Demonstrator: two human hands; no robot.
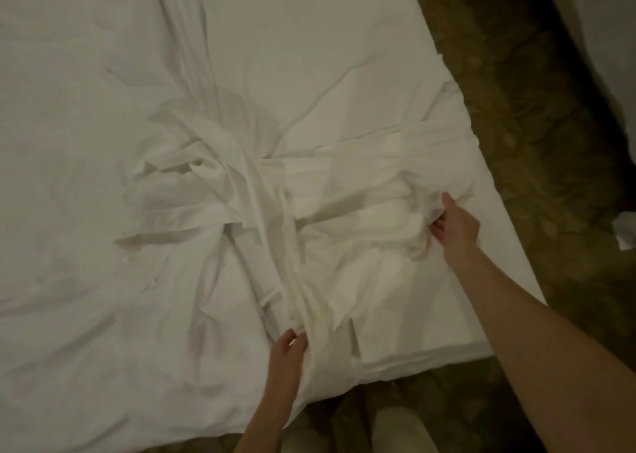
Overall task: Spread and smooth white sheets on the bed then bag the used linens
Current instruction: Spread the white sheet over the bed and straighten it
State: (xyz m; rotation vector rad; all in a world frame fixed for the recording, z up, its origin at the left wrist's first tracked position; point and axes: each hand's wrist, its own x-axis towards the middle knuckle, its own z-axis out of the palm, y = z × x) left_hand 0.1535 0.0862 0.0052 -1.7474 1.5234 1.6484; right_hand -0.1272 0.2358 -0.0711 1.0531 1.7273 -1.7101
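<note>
Both hands are into the bunched sheet [275,211] at centre: right hand [456,227] clutching a fold at four o'clock, left hand [287,349] pinching one at six. Yank unevenly and the twist could tighten. A white scrap [624,234] lies on the carpet [537,115] at three o'clock.

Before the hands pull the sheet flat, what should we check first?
1. Left hand grips the bunched sheet near the bed's foot edge: ok.
2. Right hand holds a fold near the right edge: ok.
3. Sheet smooth: not ok, crumpled and twisted in the middle.
4. Sheet reaches the bed corners: cannot tell.
5. Floor clear: not ok, a white scrap lies on the carpet.
</note>
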